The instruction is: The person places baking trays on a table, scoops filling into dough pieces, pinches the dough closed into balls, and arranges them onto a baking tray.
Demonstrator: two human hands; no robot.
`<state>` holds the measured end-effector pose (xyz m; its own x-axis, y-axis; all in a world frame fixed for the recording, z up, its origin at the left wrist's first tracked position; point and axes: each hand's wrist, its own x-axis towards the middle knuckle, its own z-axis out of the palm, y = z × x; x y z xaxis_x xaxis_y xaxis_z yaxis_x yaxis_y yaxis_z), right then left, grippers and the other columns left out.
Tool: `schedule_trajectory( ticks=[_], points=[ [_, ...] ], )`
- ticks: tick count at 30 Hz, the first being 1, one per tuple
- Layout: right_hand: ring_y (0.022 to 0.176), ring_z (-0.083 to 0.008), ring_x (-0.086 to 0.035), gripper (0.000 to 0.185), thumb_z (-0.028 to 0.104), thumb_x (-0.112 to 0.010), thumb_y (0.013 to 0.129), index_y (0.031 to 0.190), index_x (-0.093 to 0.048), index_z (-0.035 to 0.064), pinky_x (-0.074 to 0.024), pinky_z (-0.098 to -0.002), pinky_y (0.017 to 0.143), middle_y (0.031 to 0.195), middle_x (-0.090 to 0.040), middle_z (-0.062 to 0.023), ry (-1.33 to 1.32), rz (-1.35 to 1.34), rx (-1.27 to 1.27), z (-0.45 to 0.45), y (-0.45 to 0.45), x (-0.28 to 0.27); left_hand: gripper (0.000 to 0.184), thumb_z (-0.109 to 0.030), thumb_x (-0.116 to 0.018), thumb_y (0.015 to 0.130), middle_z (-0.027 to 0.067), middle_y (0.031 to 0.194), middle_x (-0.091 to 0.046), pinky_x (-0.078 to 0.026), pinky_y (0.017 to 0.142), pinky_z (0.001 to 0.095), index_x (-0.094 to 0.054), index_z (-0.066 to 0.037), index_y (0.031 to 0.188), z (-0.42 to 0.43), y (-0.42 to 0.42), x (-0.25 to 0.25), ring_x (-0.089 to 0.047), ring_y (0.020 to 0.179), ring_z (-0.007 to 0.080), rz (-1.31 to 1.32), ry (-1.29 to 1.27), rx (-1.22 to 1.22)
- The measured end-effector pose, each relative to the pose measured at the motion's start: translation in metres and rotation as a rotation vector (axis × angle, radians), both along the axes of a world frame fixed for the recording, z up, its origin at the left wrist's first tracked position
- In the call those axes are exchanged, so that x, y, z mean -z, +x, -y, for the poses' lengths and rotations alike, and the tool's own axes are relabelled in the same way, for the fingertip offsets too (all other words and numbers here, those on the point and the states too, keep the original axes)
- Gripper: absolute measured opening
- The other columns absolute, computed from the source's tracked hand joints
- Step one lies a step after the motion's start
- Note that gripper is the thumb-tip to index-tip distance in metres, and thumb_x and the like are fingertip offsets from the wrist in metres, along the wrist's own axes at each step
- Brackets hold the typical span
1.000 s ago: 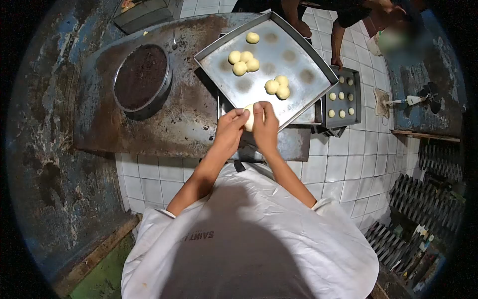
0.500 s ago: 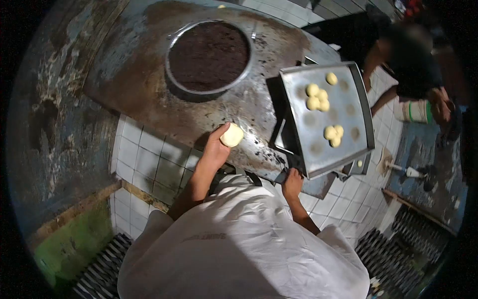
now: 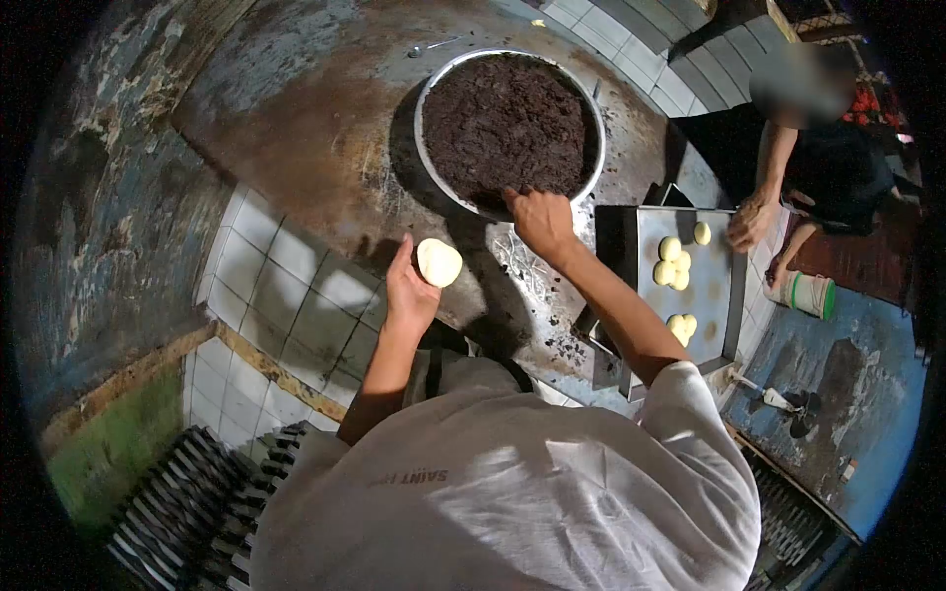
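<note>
A flattened piece of pale dough [image 3: 439, 263] lies against the fingers of my left hand [image 3: 409, 294], held above the table's near edge. My right hand [image 3: 539, 219] reaches over the near rim of a round metal pan, with its fingertips at the dark brown crumbly filling [image 3: 505, 123]. Those fingers are curled, and whether they pinch any filling is too hidden to tell. To the right, a metal tray [image 3: 710, 295] bears several dough balls [image 3: 670, 248] in clusters and a single ball [image 3: 702, 233].
A worn metal table [image 3: 296, 128] carries the pan and a small utensil [image 3: 434, 46]. At the right, a co-worker's hand [image 3: 754, 221] is beside the tray. A white bucket with a green rim [image 3: 813, 295] and a white-handled tool [image 3: 777, 399] are farther right.
The view has turned rightward. My right hand has gone from the tray's near corner to the filling, my left still holds the dough, and the co-worker's hand has come to the tray's edge.
</note>
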<state>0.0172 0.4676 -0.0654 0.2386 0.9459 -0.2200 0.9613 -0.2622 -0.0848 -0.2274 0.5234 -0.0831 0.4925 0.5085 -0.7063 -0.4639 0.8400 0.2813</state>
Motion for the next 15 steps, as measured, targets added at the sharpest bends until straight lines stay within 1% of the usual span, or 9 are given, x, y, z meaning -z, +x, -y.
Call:
schedule_trajectory(
  ticks=[1, 3, 4, 5, 7, 8, 11, 13, 15],
  points=[
    [0.078, -0.0354, -0.072, 0.022, 0.022, -0.059, 0.093, 0.093, -0.073, 0.0049, -0.0579, -0.0480, 0.065, 0.081, -0.071, -0.0171, 0.000, 0.001, -0.008, -0.006, 0.004, 0.006, 0.034, -0.035, -0.063, 0.100, 0.0043, 0.117, -0.063, -0.049, 0.101, 0.0392, -0.057, -0.009, 0.121, -0.002, -0.004, 0.003, -0.062, 0.114, 0.0202, -0.013, 0.030, -0.004],
    [0.085, -0.0378, -0.070, 0.020, 0.029, -0.067, 0.089, 0.093, -0.071, 0.0100, -0.0550, -0.0503, 0.072, 0.083, -0.070, -0.0190, -0.008, -0.115, 0.083, -0.008, 0.017, 0.016, 0.030, -0.032, -0.062, 0.100, 0.0041, 0.115, -0.064, -0.049, 0.101, 0.0394, -0.058, -0.009, 0.119, -0.005, -0.007, 0.006, -0.062, 0.113, 0.0201, -0.024, 0.056, -0.017],
    [0.084, -0.0389, -0.070, 0.022, 0.030, -0.070, 0.087, 0.095, -0.071, 0.0105, -0.0517, -0.0533, 0.073, 0.084, -0.070, -0.0187, 0.004, -0.269, 0.131, -0.007, 0.030, 0.019, 0.027, -0.030, -0.062, 0.100, 0.0039, 0.114, -0.065, -0.049, 0.100, 0.0393, -0.059, -0.010, 0.117, -0.004, -0.006, 0.006, -0.063, 0.112, 0.0201, -0.026, 0.055, -0.024],
    [0.070, -0.0290, -0.066, 0.016, 0.024, -0.069, 0.090, 0.091, -0.068, 0.0078, -0.0484, -0.0436, 0.062, 0.073, -0.067, -0.0122, 0.123, -0.463, 0.106, 0.003, 0.042, 0.018, 0.023, -0.028, -0.061, 0.100, 0.0038, 0.112, -0.066, -0.050, 0.100, 0.0391, -0.060, -0.010, 0.114, -0.004, -0.003, 0.006, -0.063, 0.111, 0.0201, -0.026, 0.057, -0.028],
    [0.065, -0.0169, -0.060, 0.023, 0.024, -0.073, 0.089, 0.079, -0.067, 0.0044, -0.0471, -0.0351, 0.062, 0.071, -0.065, -0.0049, 0.070, -1.110, 0.389, 0.021, 0.048, -0.003, 0.023, -0.028, -0.060, 0.101, 0.0039, 0.112, -0.066, -0.050, 0.100, 0.0391, -0.061, -0.010, 0.114, -0.001, 0.006, 0.006, -0.064, 0.110, 0.0200, -0.001, 0.038, -0.008],
    [0.067, -0.0072, -0.048, 0.016, 0.019, -0.073, 0.091, 0.081, -0.066, 0.0073, -0.0378, -0.0274, 0.060, 0.072, -0.059, 0.0045, 0.042, -1.405, 0.454, 0.036, 0.045, -0.016, 0.022, -0.027, -0.059, 0.101, 0.0040, 0.112, -0.066, -0.050, 0.100, 0.0392, -0.061, -0.010, 0.114, 0.001, 0.013, 0.005, -0.064, 0.109, 0.0200, 0.020, 0.023, 0.012],
    [0.069, -0.0054, -0.050, 0.011, 0.016, -0.073, 0.092, 0.086, -0.067, 0.0093, -0.0406, -0.0248, 0.062, 0.077, -0.061, 0.0061, 0.041, -1.475, 0.531, 0.090, 0.014, -0.042, 0.021, -0.027, -0.057, 0.102, 0.0047, 0.113, -0.066, -0.050, 0.101, 0.0393, -0.061, -0.010, 0.114, 0.019, 0.039, -0.009, -0.064, 0.109, 0.0205, 0.110, 0.019, 0.095],
    [0.072, -0.0061, -0.053, 0.009, 0.010, -0.074, 0.090, 0.086, -0.066, 0.0100, -0.0441, -0.0258, 0.068, 0.078, -0.062, 0.0055, 0.260, -1.559, 0.641, 0.119, -0.019, -0.026, 0.022, -0.026, -0.049, 0.107, 0.0074, 0.112, -0.066, -0.050, 0.101, 0.0392, -0.061, -0.008, 0.112, 0.037, 0.063, -0.040, -0.064, 0.108, 0.0213, 0.191, -0.070, 0.160],
    [0.088, -0.0090, -0.058, 0.011, 0.006, -0.075, 0.089, 0.087, -0.064, 0.0082, -0.0477, -0.0264, 0.082, 0.091, -0.066, 0.0007, 0.407, -1.556, 0.694, 0.154, -0.039, 0.011, 0.028, -0.027, -0.048, 0.107, 0.0103, 0.113, -0.066, -0.050, 0.104, 0.0421, -0.060, -0.004, 0.120, 0.061, 0.078, -0.027, -0.063, 0.111, 0.0241, 0.296, -0.073, 0.181]
  ],
)
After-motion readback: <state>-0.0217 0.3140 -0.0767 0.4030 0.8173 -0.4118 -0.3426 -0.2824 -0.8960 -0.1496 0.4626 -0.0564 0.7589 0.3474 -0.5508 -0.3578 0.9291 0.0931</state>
